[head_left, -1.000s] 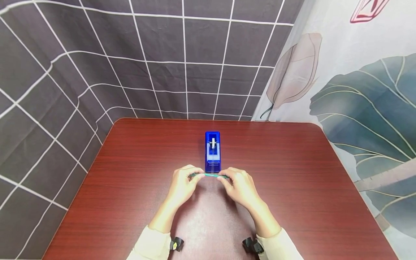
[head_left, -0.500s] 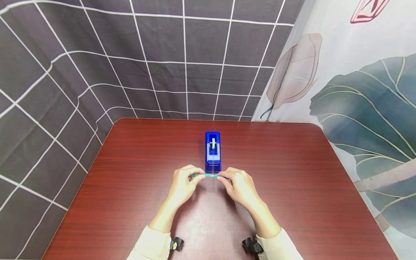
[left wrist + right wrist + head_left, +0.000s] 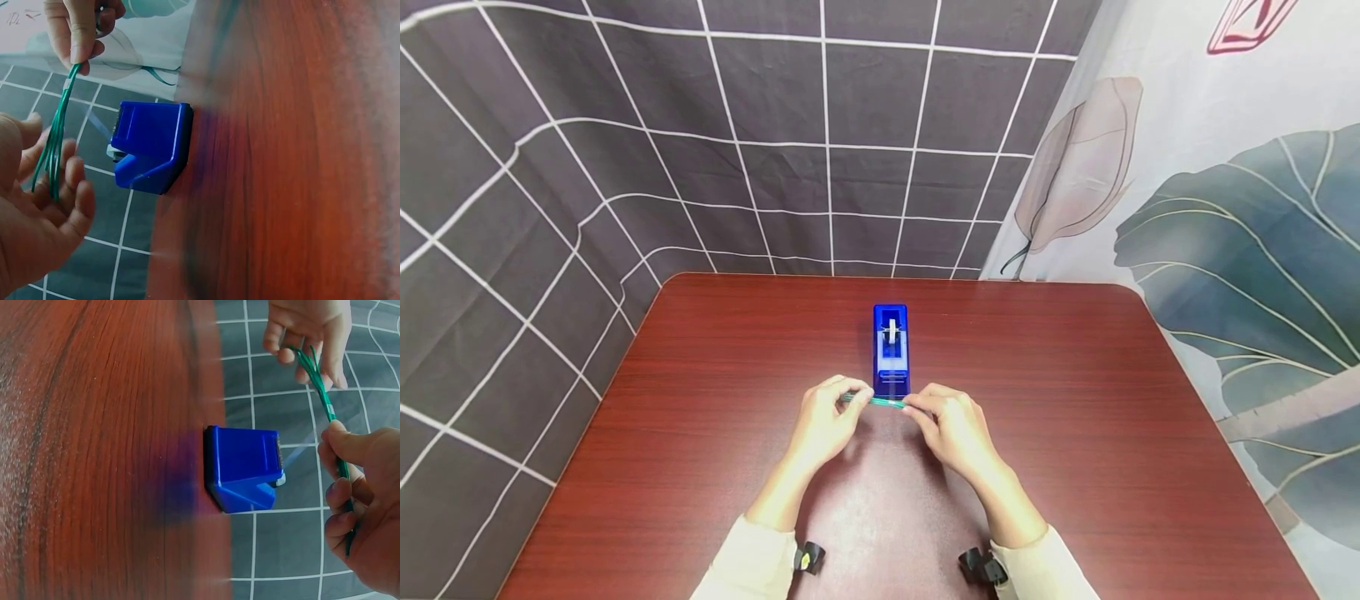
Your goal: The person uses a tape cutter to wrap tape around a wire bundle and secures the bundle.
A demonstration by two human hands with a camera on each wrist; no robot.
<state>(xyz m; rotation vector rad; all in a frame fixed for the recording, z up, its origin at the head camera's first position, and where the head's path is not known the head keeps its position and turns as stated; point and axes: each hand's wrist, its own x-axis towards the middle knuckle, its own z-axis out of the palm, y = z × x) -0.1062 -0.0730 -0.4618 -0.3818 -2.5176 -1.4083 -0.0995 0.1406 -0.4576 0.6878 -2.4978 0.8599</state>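
Observation:
A bundle of thin green strands (image 3: 887,403) spans the gap between both hands, just in front of a blue tape dispenser (image 3: 891,387). My right hand (image 3: 957,427) pinches one end between thumb and fingers. At the other end, the strands fan out loosely over the fingers of my left hand (image 3: 47,215), whose thumb stands apart from them in the left wrist view. A pale band (image 3: 330,410) shows around the bundle near its middle. From the dispenser a faint clear tape strip (image 3: 301,452) stretches toward that band.
The reddish-brown wooden table (image 3: 737,350) carries the dispenser near its middle. Behind it hangs a dark grey curtain (image 3: 775,100) with white grid lines. A white leaf-print curtain (image 3: 1195,250) hangs on the right.
My left fingertips have shifted slightly upward in the head view, and the left end of the bundle has tilted up with them. The right hand and dispenser stay put.

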